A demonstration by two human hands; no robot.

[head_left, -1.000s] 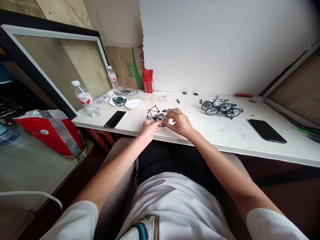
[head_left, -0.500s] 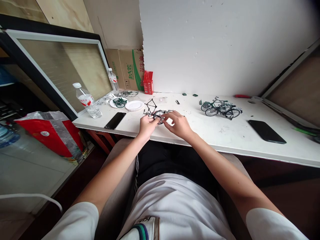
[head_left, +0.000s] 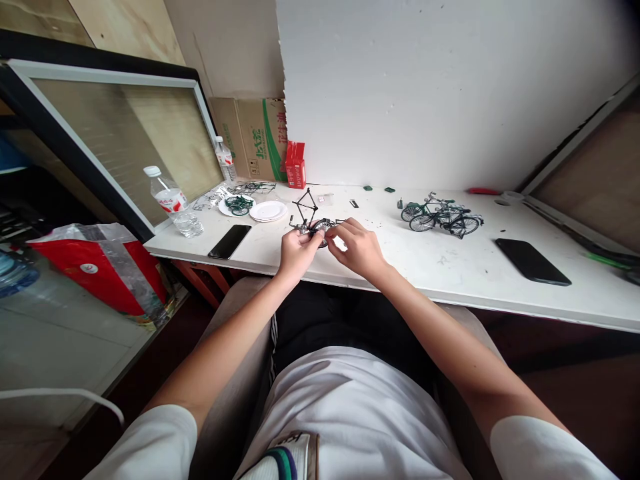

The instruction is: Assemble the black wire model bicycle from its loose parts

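Above the front edge of the white table (head_left: 425, 267), my left hand (head_left: 298, 253) is closed on a small black model bicycle (head_left: 307, 208), partly assembled. Its thin frame stands up above the fingers, and a spoked wheel (head_left: 323, 230) shows between my two hands. My right hand (head_left: 356, 245) is at the right side of the wheel, thumb and fingertips pinched together; whatever they hold is too small to make out. Further right on the table are finished-looking model bicycles, a black one (head_left: 445, 221) in front of a green one (head_left: 411, 211).
At left are a black phone (head_left: 230, 241), a white plate (head_left: 269, 211), a plate with green parts (head_left: 239, 205) and a water bottle (head_left: 175, 203). Behind stand a red box (head_left: 295, 165) and a carton (head_left: 257, 140). Another phone (head_left: 533, 261) lies at right.
The model's upright frame has shifted slightly right and up, tilting differently in my left hand. My right hand stays pinched beside the wheel.
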